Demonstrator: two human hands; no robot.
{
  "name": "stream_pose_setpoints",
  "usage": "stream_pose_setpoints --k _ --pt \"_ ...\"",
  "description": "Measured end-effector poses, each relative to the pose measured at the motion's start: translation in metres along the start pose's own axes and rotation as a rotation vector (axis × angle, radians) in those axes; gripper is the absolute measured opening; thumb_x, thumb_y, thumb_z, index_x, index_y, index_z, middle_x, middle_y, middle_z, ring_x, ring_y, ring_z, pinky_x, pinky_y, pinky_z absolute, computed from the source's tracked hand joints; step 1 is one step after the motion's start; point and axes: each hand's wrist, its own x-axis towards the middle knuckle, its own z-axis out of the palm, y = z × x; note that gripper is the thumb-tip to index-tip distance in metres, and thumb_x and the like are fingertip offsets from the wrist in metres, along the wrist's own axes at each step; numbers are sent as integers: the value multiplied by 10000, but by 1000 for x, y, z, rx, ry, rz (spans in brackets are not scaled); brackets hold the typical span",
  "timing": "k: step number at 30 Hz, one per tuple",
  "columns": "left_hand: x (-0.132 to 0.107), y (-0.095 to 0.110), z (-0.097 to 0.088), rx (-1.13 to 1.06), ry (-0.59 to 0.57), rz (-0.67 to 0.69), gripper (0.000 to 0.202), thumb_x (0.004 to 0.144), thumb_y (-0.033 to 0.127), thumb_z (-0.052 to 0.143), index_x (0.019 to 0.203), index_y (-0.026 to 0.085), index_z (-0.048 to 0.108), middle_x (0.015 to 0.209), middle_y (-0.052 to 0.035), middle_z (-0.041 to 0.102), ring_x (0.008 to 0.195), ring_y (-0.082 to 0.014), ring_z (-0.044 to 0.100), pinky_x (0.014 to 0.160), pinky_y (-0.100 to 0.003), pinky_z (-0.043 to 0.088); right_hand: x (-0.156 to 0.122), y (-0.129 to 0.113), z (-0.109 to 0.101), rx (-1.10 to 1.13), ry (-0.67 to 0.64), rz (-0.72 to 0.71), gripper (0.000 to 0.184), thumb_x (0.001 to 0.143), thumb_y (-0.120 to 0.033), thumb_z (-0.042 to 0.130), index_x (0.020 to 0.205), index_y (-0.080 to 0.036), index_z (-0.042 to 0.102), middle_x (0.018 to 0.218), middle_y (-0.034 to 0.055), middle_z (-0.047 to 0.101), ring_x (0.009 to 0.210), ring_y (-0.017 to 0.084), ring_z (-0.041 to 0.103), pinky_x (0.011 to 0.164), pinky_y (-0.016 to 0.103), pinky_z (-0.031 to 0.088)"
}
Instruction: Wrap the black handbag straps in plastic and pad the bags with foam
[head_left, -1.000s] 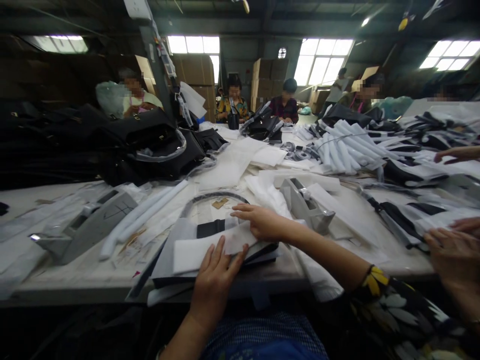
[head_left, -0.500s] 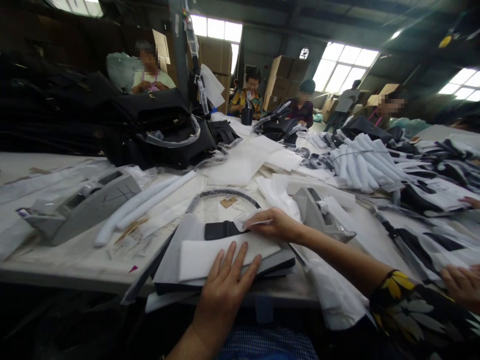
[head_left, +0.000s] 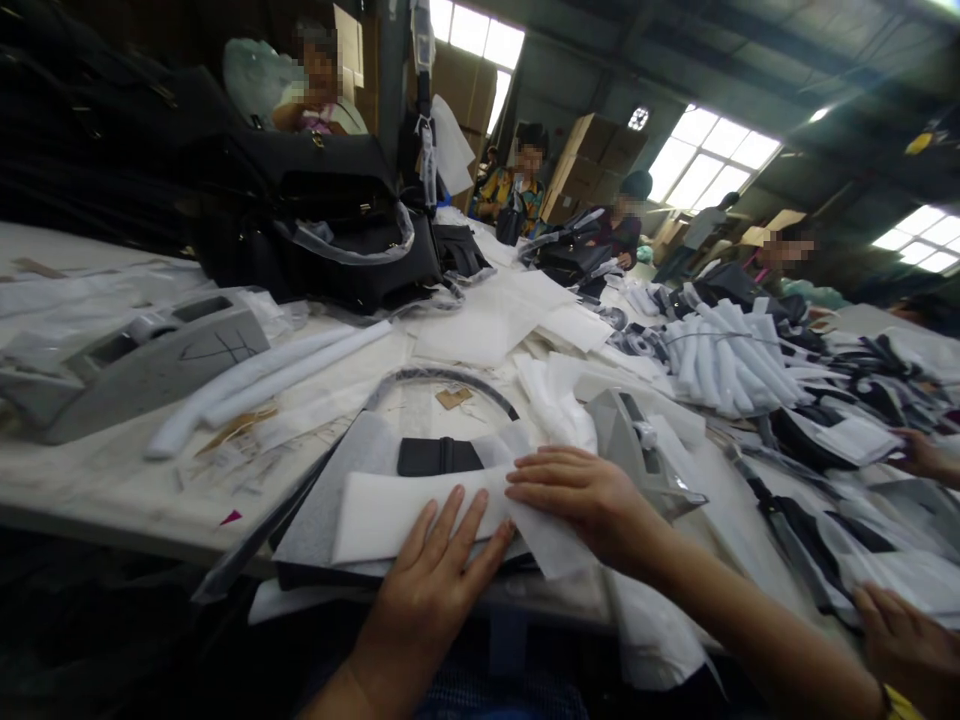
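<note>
A black handbag lies flat at the table's front edge, its wrapped curved handle [head_left: 442, 377] pointing away from me. Thin whitish sheeting [head_left: 311, 515] covers its upper face. Across the bag lies a white foam strip [head_left: 375, 520], and behind the strip a black strap piece [head_left: 439, 457] shows. My left hand [head_left: 439, 585] presses on the foam with fingers spread. To its right, my right hand [head_left: 592, 500] rests with fingers stretched out over a thin translucent sheet [head_left: 551, 540], which overlaps the foam's right end.
Grey tape dispensers stand left [head_left: 187, 350] and right [head_left: 637, 450]. White foam tubes [head_left: 262, 390] lie on the left; bundled tubes [head_left: 727, 355] are farther right. Black bags [head_left: 322, 220] pile up behind. A co-worker's hand [head_left: 911, 635] is at the lower right, with other people beyond the table.
My right hand has gone from pinching the thin sheet near the strap piece to lying flat, farther right and nearer me. The sheet now drapes over the foam's right end. The view has tilted.
</note>
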Motion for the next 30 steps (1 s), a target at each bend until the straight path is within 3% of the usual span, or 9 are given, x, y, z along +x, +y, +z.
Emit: stream_pose_setpoints --k 3,6,9,11,14,18,26,30 --pt "0 -1 0 -12 -25 14 411 1026 197 355 1352 274 593 1462 -70 542 1331 -287 520 1048 -465 492 -15 -9 4 101 -130 79 602 850 -4 485 1385 -264 576 1342 65 648 1280 225 581 1127 446 441" --pt "1 -1 -2 -15 -39 34 418 1009 156 379 1351 260 595 1461 -91 540 1329 -307 519 1025 -480 517 -14 -7 -13 330 -290 210 724 830 4 504 1496 -268 429 1466 49 539 1375 207 482 1189 424 353" --pt "2 -2 -5 -8 -45 33 440 997 117 372 1342 262 603 1449 -93 551 1316 -314 530 1008 -486 536 -4 8 -32 567 -386 295 587 915 -92 513 1477 -252 459 1472 52 534 1361 198 499 1163 384 388" --pt "4 -2 -6 1 -47 34 447 995 106 365 1333 264 610 1439 -92 561 1304 -313 541 1000 -485 544 5 18 -34 620 -297 349 430 973 -196 501 1398 -225 559 1385 73 616 1286 205 576 1111 382 454" --pt "4 -2 -6 9 -31 39 434 995 111 371 1312 261 628 1426 -90 572 1291 -313 553 987 -480 555 18 28 -21 404 -95 348 387 936 -343 627 1305 -228 644 1295 86 676 1214 233 627 1085 421 477" --pt "3 -2 -4 14 -34 34 424 998 127 389 1331 264 612 1433 -91 565 1300 -313 543 1005 -485 542 29 34 5 147 -170 186 604 741 -422 835 1288 -232 661 1260 115 689 1193 283 622 1059 460 470" --pt "0 -1 -2 -3 -39 24 431 1002 137 381 1342 282 603 1455 -79 545 1323 -306 522 1025 -482 527 38 41 22 257 -117 435 151 789 -284 791 925 -217 802 915 28 789 879 201 722 845 292 527" --pt "-1 -2 -2 36 -65 32 499 992 108 384 1439 298 496 1485 -67 515 1351 -298 493 1044 -470 513 47 52 20 231 -30 456 110 816 -335 766 854 -238 804 843 -4 788 828 178 726 797 251 511"
